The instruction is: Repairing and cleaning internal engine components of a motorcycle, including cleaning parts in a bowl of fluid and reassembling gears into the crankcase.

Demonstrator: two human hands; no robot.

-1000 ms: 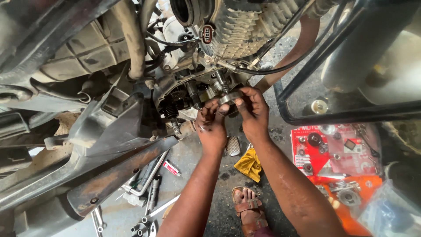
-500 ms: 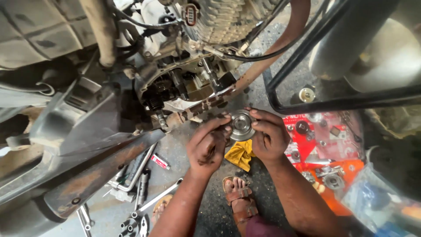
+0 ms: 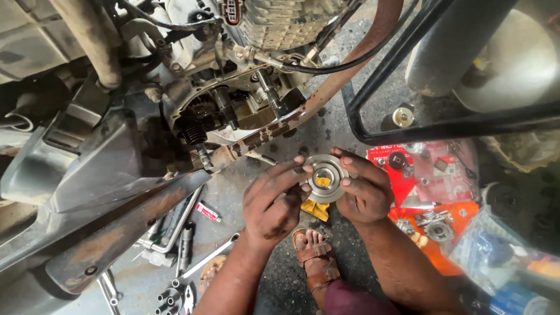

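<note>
A round grey metal disc with a hollow centre (image 3: 324,177) is held between both hands below the open motorcycle engine (image 3: 233,111). My right hand (image 3: 364,189) grips its right rim with thumb and fingers. My left hand (image 3: 273,201) touches its left edge with its fingertips. The engine's side is uncovered, showing a spring, shafts and gears. A rusty frame tube (image 3: 303,111) runs diagonally just above the hands.
Wrenches and sockets (image 3: 181,256) lie on the ground at lower left. Red and orange packets with small parts (image 3: 431,186) lie at right. A yellow rag (image 3: 315,210) sits under the disc. My sandalled foot (image 3: 318,262) is below. A black frame bar (image 3: 443,125) crosses the upper right.
Both hands have drawn back from the engine toward me, bringing the round metal disc out with them. The view has also shifted, so the engine sits higher and further left.
</note>
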